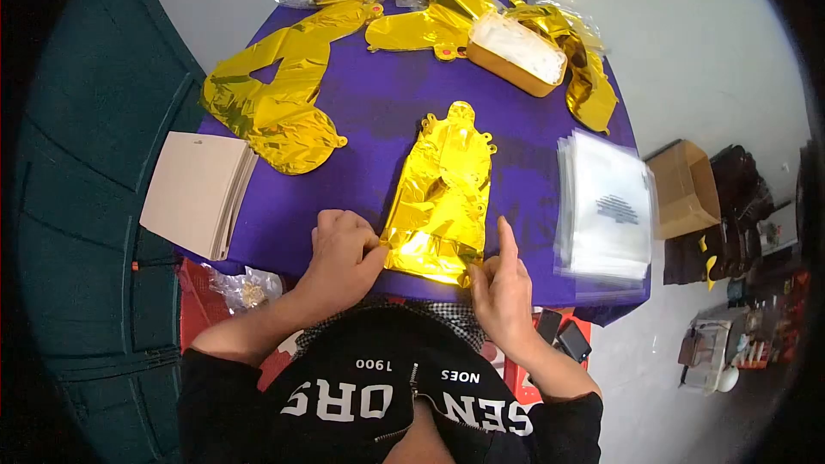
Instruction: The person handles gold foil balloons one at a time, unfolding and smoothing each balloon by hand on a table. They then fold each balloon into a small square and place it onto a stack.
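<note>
A folded gold foil balloon (443, 198) lies flat on the purple cloth (361, 112) in front of me, its small tabs pointing away. My left hand (344, 253) is closed, with its fingertips pinching the balloon's lower left corner. At the lower right corner, my right hand (505, 292) grips the foil edge between thumb and bent fingers, while its index finger points forward along the side. Beyond my left hand rests an unfolded gold foil balloon (292, 86) with a triangular hole in it.
A stack of beige cards (198, 193) stands at the left edge, clear plastic sleeves (606, 206) at the right. At the back are a tub of white material (520, 51) and more gold balloons (430, 26). Two phones (573, 341) and a small plastic bag (245, 290) lie below the table's near edge.
</note>
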`<state>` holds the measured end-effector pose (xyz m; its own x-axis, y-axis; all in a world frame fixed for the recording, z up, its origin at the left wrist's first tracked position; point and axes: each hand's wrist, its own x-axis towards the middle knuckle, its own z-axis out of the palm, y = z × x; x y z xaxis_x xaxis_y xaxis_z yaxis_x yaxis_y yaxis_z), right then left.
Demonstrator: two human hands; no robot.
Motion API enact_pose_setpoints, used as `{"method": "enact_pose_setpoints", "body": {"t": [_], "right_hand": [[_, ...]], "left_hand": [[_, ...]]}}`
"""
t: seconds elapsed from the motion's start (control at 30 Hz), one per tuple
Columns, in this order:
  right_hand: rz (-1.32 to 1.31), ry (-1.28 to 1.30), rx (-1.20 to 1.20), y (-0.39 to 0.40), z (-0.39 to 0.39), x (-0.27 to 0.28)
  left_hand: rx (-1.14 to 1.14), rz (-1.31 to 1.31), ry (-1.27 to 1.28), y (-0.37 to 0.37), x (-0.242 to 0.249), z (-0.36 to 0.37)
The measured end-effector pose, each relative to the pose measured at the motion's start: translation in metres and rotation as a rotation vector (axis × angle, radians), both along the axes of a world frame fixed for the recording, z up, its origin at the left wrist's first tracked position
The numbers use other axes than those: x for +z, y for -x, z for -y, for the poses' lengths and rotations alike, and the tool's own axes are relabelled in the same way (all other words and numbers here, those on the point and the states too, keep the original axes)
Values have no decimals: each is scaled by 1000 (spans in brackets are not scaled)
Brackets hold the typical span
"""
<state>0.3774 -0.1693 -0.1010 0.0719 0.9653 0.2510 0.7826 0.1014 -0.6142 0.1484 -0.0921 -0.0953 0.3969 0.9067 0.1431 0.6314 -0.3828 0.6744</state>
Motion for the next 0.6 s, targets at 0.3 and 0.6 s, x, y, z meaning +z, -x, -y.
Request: {"method": "enact_pose_setpoints", "body": {"t": [0.3, 0.6], "right_hand": [[-224, 91, -75, 1, 43, 5], [-549, 169, -183, 3, 60, -17]], "left_hand": [[-45, -26, -92, -5, -3, 38], [-28, -216, -307, -9, -4, 48]]}}
